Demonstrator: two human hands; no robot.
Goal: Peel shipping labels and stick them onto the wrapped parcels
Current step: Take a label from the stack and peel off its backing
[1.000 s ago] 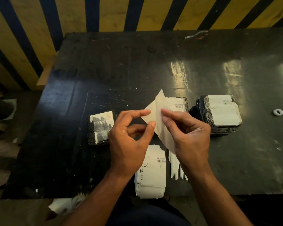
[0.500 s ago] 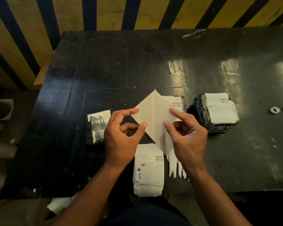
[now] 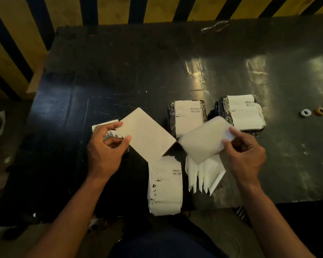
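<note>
On the left, the left hand (image 3: pixel 104 151) pinches a plain white rectangular sheet (image 3: pixel 145 134) by its left edge, thumb under and fingers (image 3: pixel 117 125) over; which of the two sheets is the label and which the backing cannot be told, since both show blank sides. It looks light and floppy, likely sticky on one face if it is the label, so edge-only pinching seems wise to keep it from curling onto itself. Half hidden under that hand lies a dark wrapped parcel with a pale patch (image 3: pixel 104 127), seemingly the next to be labelled. At the desk's near edge sits a stack of white printed shipping labels (image 3: pixel 164 187), beside a fan of spent white backing strips (image 3: pixel 203 175). Behind them stand a dark wrapped parcel with a barcode label (image 3: pixel 187 116) and, further right, a second labelled dark parcel (image 3: pixel 242 112). The right hand (image 3: pixel 244 155) pinches a rounded-corner white sheet (image 3: pixel 203 142) at its right end. On the black scuffed desk (image 3: pixel 119 71), small tape rings (image 3: pixel 313 112) lie well apart at the far right. Nothing blocks the left parcel but the sheet itself.
</note>
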